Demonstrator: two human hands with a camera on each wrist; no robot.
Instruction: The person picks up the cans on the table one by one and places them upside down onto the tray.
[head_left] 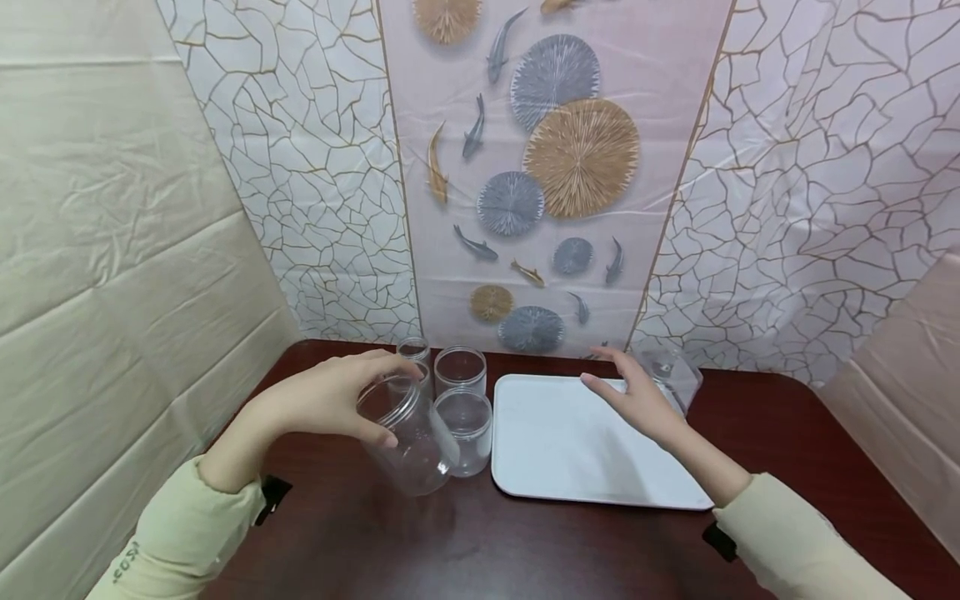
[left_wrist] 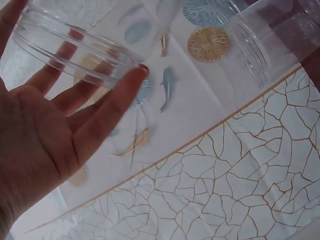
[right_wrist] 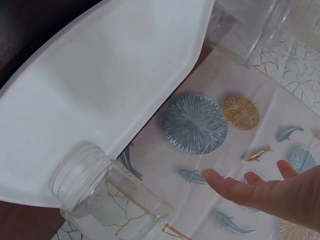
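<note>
My left hand (head_left: 330,398) grips a large clear jar (head_left: 416,460) at its mouth, thumb on the near side and fingers on the far side. The jar is tilted, its mouth toward the hand. In the left wrist view, the fingers of that hand (left_wrist: 55,127) lie round the clear rim (left_wrist: 70,56). My right hand (head_left: 637,400) is over the white tray (head_left: 555,454) with fingers spread, holding nothing. Beyond it, at the tray's back right corner, is another clear jar (head_left: 681,379); the right wrist view shows its threaded neck (right_wrist: 82,172) overlapping the tray.
Several clear jars stand left of the tray, among them a front one (head_left: 472,442), one behind it (head_left: 461,364) and a narrower one (head_left: 412,349) at the back. The dark red table (head_left: 480,546) meets a patterned cloth backdrop (head_left: 337,208).
</note>
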